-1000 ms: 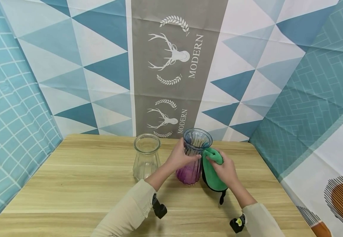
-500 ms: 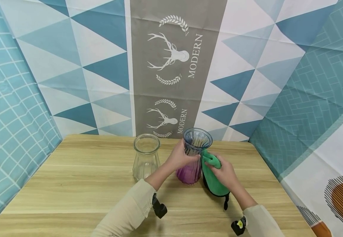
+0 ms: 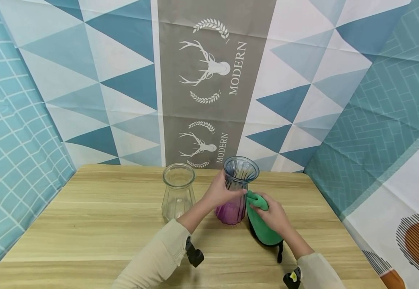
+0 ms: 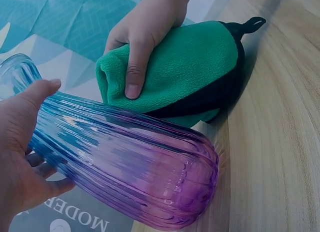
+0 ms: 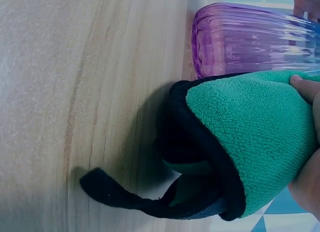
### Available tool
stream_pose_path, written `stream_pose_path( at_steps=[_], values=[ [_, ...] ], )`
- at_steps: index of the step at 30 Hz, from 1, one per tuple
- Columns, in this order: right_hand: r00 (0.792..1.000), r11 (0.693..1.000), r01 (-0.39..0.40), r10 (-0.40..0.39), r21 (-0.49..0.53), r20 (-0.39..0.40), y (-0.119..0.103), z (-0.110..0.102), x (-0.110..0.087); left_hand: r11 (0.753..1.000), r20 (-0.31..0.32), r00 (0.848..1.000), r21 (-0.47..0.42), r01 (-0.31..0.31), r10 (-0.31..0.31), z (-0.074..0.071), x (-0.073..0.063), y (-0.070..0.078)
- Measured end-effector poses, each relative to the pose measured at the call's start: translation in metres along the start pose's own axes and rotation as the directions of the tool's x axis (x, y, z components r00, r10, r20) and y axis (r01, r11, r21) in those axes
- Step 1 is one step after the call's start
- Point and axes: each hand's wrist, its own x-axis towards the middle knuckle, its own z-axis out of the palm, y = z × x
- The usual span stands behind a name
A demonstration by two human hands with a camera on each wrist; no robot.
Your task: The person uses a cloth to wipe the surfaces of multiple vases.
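Note:
A ribbed glass vase, blue at the flared rim and purple at the base, stands upright on the wooden table. My left hand grips it round the neck, thumb on the near side, as the left wrist view also shows. My right hand pinches a folded green cloth with black edging. In the left wrist view the cloth lies along the side of the vase. A black hanging loop trails from the cloth's lower end in the right wrist view.
A clear glass vase stands left of the coloured one, close to my left forearm. The wooden table ends at the back against a patterned wall covering. Black camera mounts sit on both wrists.
My right hand has slid down along the vase's right side with the green cloth, whose loop end now hangs lower and nearer. The left hand and both vases stay put.

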Motion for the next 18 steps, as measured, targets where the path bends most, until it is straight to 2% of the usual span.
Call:
stream_pose_path(
  at_steps=[7,18],
  values=[
    [1.000,1.000,-0.008,0.008,0.015,-0.009,-0.003,-0.003,0.001,1.000,-0.007,1.000,-0.015,0.012,-0.012,0.001,-0.001,-0.001],
    [0.991,0.997,0.049,-0.041,0.055,-0.129,-0.018,-0.012,0.009,0.999,-0.033,0.999,0.010,0.035,-0.034,0.001,-0.001,0.000]
  ],
)
